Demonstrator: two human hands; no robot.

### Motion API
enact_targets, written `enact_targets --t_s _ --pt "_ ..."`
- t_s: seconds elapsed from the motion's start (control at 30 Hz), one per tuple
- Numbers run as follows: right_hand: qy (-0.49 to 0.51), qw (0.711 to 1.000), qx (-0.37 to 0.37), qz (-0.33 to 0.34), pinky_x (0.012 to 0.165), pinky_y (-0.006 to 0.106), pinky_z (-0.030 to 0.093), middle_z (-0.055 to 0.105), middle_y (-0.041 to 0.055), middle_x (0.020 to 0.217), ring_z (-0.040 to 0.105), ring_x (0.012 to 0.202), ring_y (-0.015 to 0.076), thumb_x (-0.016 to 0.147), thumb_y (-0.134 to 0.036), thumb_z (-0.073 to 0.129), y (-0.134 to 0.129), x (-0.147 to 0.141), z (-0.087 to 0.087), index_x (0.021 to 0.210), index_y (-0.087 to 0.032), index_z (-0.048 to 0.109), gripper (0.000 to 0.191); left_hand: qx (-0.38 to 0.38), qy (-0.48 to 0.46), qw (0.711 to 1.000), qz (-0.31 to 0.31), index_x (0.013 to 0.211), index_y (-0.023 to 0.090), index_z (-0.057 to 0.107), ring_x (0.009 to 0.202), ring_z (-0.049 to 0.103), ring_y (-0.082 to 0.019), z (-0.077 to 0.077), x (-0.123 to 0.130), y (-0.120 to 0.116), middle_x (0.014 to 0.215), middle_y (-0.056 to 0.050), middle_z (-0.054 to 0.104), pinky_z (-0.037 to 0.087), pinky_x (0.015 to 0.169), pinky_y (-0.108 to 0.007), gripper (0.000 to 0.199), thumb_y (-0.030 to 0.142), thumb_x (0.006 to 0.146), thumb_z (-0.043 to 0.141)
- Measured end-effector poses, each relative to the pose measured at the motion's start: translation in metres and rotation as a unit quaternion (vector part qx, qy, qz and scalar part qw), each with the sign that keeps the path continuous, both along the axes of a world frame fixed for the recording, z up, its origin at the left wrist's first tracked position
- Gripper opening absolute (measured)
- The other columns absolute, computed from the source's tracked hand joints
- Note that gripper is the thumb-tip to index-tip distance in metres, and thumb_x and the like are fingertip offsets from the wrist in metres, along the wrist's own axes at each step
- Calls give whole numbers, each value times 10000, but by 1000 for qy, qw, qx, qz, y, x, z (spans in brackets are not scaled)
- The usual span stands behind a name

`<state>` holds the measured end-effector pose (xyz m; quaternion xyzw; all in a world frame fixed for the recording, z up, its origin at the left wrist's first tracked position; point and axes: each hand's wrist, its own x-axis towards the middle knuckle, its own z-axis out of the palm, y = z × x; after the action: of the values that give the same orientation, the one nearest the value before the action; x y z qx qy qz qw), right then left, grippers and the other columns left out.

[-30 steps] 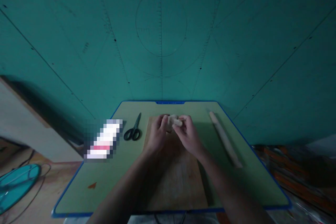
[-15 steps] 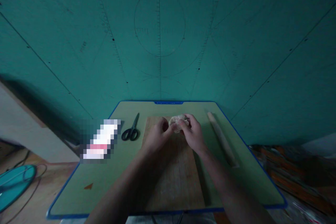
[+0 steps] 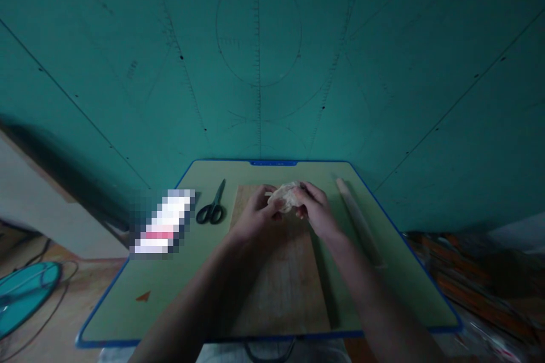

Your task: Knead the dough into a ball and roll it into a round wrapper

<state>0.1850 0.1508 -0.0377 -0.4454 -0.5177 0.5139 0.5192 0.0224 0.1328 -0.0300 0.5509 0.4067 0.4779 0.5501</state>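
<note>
Head view: two hands (image 3: 286, 204) hold one pale lump (image 3: 286, 196).

Wall (image 3: 383, 68) dk green; board (image 3: 281, 295) brn; scissors (image 3: 217, 204) blk

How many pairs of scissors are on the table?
1: the black-handled scissors lie left of the wooden board, blades pointing away from the person. The hands and forearms could hide more.

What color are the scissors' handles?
The scissors' handles are black. You see them best in the head view.
</note>
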Motion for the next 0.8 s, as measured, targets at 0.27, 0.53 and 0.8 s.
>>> enact_targets --t_s 0.27,0.53,0.8 --pt "114 990 -50 66 384 208 310 631 -4 683 482 492 100 617 -557 795 3 4 5 766 -203 664 406 -59 -88 993 -50 938 166 603 573 598 -116 5 -4 -1 751 -11 644 469 517 -230 377 451 720 720" --pt "80 994 -39 58 418 221 318 610 -19 673 483 525 115 639 -563 777 9 9 -1 806 -215 664 402 -89 -116 988 -42 883 156 625 521 556 -95 6 -9 5 690 -5 619 426 461 -207 352 426 686 737" --pt "155 987 -20 23 648 307 520 657 -27 750 649 720 192 638 -531 766 11 -8 -15 802 -258 503 413 -25 -54 998 -34 909 170 546 499 579 -97 -5 -3 5 664 28 638 463 494 -222 528 565 675 807"
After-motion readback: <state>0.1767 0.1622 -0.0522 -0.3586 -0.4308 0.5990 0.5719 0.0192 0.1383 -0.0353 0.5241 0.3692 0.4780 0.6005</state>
